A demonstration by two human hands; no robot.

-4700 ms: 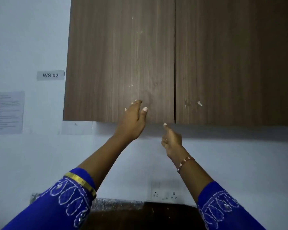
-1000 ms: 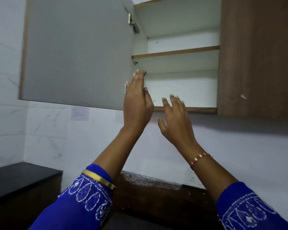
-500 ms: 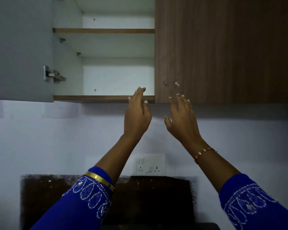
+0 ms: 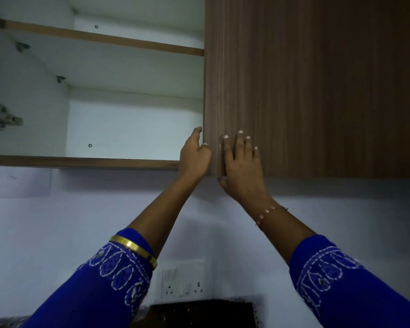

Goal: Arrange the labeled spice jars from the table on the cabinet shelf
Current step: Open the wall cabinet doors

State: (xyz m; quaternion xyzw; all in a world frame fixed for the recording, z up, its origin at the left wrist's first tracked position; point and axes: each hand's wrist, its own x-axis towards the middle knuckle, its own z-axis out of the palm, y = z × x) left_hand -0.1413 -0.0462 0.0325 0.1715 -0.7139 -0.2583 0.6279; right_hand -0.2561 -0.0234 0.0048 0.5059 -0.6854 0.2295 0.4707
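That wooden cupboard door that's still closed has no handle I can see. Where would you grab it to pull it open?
Probably by its free left edge near the bottom corner, coming from the open compartment's side. The closed right door is flat and handleless, so only that exposed edge offers purchase. The left hand already curls around it there, while the right hand lies flat on the face.

Both hands meet the closed right cabinet door (image 4: 317, 86): left hand (image 4: 194, 157) curled round its edge, right hand (image 4: 242, 164) flat against it.

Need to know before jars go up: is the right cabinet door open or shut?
Shut. The right door lies flush across its half; the left hand curls round its inner edge and the right hand rests flat on it.
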